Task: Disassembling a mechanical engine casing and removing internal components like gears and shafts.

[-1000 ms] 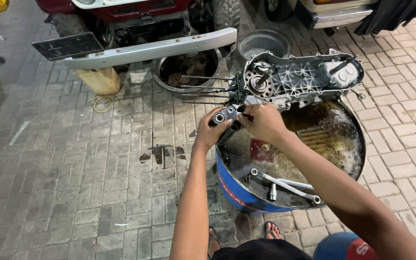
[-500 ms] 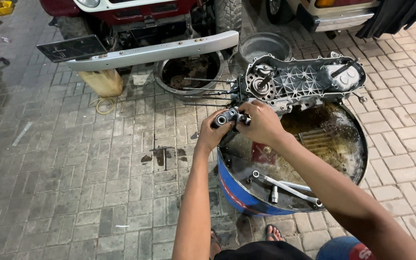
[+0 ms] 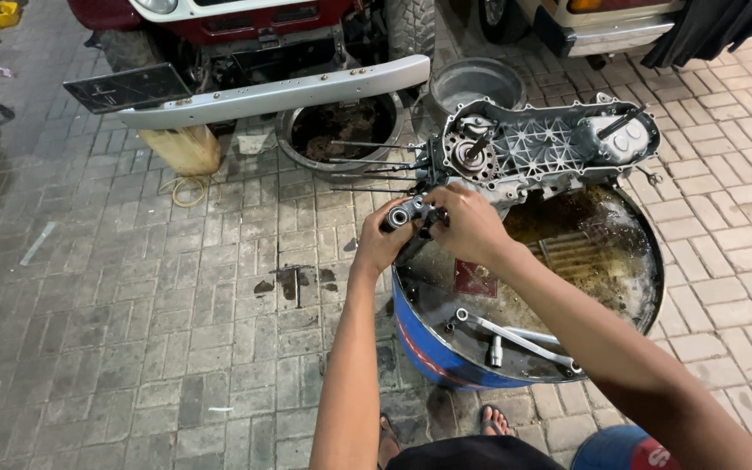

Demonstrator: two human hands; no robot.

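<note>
A grey metal engine casing (image 3: 550, 148) lies across the far rim of a blue drum (image 3: 446, 352) with an oily top. Long thin studs (image 3: 367, 165) stick out of the casing's left end. My left hand (image 3: 382, 239) grips a small metal part with a round bearing eye (image 3: 402, 215) at that left end. My right hand (image 3: 472, 226) closes over the same part from the right side. Both hands meet just above the drum's near-left rim.
Wrenches and a socket (image 3: 506, 335) lie on the drum top. A round metal basin (image 3: 341, 130) and a grey bucket (image 3: 478, 84) stand behind, under a vehicle's silver bumper (image 3: 280, 91). A tan jerrycan (image 3: 186, 150) is left of them. Brick paving with an oil stain (image 3: 293, 280) spreads to the left.
The hands stay on the small part at the casing's left end, turning it slightly. The view has shifted a little; nothing else has moved.
</note>
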